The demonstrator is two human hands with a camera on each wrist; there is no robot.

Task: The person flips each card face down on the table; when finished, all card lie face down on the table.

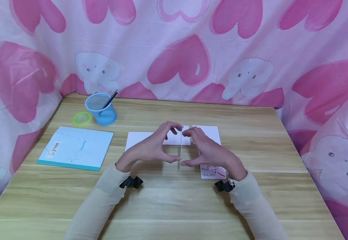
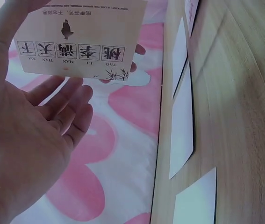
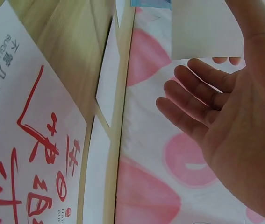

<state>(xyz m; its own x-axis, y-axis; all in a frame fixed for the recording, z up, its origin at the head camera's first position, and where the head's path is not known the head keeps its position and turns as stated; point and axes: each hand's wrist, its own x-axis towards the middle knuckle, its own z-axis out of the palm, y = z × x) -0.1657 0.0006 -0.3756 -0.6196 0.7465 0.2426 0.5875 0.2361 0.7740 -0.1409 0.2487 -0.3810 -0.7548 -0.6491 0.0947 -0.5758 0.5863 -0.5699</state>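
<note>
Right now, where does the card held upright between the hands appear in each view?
Head: card near centre, edge-on, a thin line between left hand and right hand.
Left wrist: card at the top, left of centre, boxed characters showing upside down.
Right wrist: card at upper right, visible part blank, cut off by the top edge.
Shared landmark: pink heart-print curtain, in all three.

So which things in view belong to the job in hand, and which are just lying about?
Likely in the job:
pale rectangular printed card, upright between the left hand and right hand
three white rectangular cards on the wooden table
white card with red brush-style lettering

Likely just lying about:
light-blue rectangular notebook
blue round cup
dark slim pen in the cup
yellow-green ring
</note>
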